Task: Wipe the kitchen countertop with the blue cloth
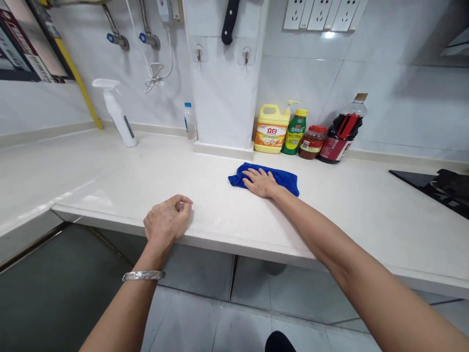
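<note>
Where the yellow pipe point(76, 76) is meeting the counter point(205, 181): a white spray bottle point(117, 115) is standing near the wall.
Left hand point(166, 217): it is resting at the counter's front edge, its fingers curling into a loose fist; whether anything is lying inside cannot be told.
Bracelet point(144, 275): a silver-coloured, patterned band is circling the left wrist.
Clear bottle point(189, 124): it is wearing a blue cap and standing just beside the pillar point(225, 102).
Blue cloth point(289, 182): it is lying on the counter, close in front of the pillar's foot and the yellow jug; it is showing a deep, even, matte blue, stretching sideways as a soft, rumpled strip, bunching into a small tip at its left end and flattening toward an uneven right end.
Right hand point(259, 183): it is resting palm down on the cloth and hiding part of it, the fingers extending slightly apart and gripping nothing.
Containers: the yellow jug point(271, 129), a green bottle point(294, 133), a red-lidded jar point(312, 143) and a dark bottle point(340, 134) are standing in a row.
Black panel point(417, 179): it is lying at far right.
</note>
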Available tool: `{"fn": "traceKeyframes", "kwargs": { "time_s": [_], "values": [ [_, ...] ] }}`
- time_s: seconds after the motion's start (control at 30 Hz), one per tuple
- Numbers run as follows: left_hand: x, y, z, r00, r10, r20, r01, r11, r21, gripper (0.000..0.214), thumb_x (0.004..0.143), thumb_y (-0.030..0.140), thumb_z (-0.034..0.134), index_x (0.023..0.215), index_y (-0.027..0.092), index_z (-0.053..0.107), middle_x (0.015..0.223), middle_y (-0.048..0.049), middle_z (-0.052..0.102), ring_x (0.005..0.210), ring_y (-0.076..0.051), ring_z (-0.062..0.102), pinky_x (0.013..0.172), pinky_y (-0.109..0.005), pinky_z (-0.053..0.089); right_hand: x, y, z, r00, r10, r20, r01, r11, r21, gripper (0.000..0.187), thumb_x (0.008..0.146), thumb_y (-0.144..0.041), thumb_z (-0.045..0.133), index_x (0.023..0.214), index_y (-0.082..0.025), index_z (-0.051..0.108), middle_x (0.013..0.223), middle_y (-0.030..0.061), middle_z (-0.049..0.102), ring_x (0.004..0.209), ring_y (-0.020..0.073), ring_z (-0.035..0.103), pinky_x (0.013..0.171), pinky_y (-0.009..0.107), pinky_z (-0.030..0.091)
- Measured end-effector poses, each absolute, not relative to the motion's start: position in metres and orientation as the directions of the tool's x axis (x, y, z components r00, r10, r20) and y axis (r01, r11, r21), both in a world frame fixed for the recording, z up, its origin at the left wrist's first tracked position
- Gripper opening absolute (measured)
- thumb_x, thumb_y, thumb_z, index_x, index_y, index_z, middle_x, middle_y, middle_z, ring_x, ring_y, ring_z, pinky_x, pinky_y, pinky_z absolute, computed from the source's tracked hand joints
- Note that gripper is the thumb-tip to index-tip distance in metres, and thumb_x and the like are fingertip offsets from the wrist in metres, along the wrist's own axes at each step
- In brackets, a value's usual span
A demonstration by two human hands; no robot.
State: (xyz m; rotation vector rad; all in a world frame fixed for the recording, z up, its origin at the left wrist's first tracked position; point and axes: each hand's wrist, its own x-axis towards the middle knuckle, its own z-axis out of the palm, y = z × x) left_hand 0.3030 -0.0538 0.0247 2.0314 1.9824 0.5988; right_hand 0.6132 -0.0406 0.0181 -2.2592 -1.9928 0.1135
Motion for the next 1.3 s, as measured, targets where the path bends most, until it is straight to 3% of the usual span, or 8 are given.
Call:
{"fn": "traceKeyframes", "kwargs": {
  "time_s": [0.5, 0.77, 0.97, 1.3],
  "values": [
    [0.302, -0.053, 0.028, 0.017, 0.993, 0.114, 0.910, -0.062, 0.409, 0.035, 0.088, 0.039, 0.044, 0.105, 0.035, 0.075, 0.095, -0.0085, 0.073, 0.092, -0.032, 0.065, 0.080, -0.042, 0.048, 0.747, -0.111, 0.002, 0.464, 0.885, 0.033, 0.883, -0.460, -0.091, 0.069, 0.099, -0.063, 0.015, 0.158, -0.032, 0.028, 0.168, 0.0001, 0.019, 0.149, 0.0414, 0.021, 0.118, 0.067, 0.016],
    [0.302, -0.052, 0.027, 0.032, 0.988, 0.153, 0.895, -0.096, 0.436, 0.034, 0.085, 0.043, 0.046, 0.102, 0.035, 0.075, 0.096, -0.0094, 0.073, 0.090, -0.033, 0.066, 0.078, -0.043, 0.048, 0.751, -0.153, 0.000, 0.547, 0.834, 0.068, 0.837, -0.544, -0.058, 0.067, 0.100, -0.058, 0.014, 0.159, -0.029, 0.029, 0.167, 0.0022, 0.024, 0.148, 0.0413, 0.024, 0.118, 0.066, 0.020],
    [0.300, -0.049, 0.026, 0.038, 0.990, 0.137, 0.889, -0.096, 0.448, 0.037, 0.086, 0.045, 0.046, 0.106, 0.034, 0.075, 0.099, -0.0119, 0.073, 0.093, -0.036, 0.066, 0.081, -0.046, 0.049, 0.732, -0.175, 0.003, 0.551, 0.832, 0.065, 0.835, -0.550, -0.022, 0.068, 0.100, -0.056, 0.013, 0.159, -0.027, 0.028, 0.166, 0.0038, 0.024, 0.148, 0.0417, 0.025, 0.117, 0.065, 0.021],
    [0.301, -0.056, 0.030, 0.036, 0.987, 0.155, 0.871, -0.107, 0.479, 0.037, 0.087, 0.043, 0.043, 0.103, 0.034, 0.075, 0.103, -0.0125, 0.073, 0.097, -0.036, 0.065, 0.080, -0.045, 0.048, 0.684, -0.224, 0.009, 0.418, 0.907, 0.050, 0.908, -0.419, 0.016, 0.065, 0.101, -0.055, 0.017, 0.159, -0.027, 0.028, 0.166, 0.0059, 0.025, 0.150, 0.0390, 0.022, 0.118, 0.063, 0.023]
  ]
}}
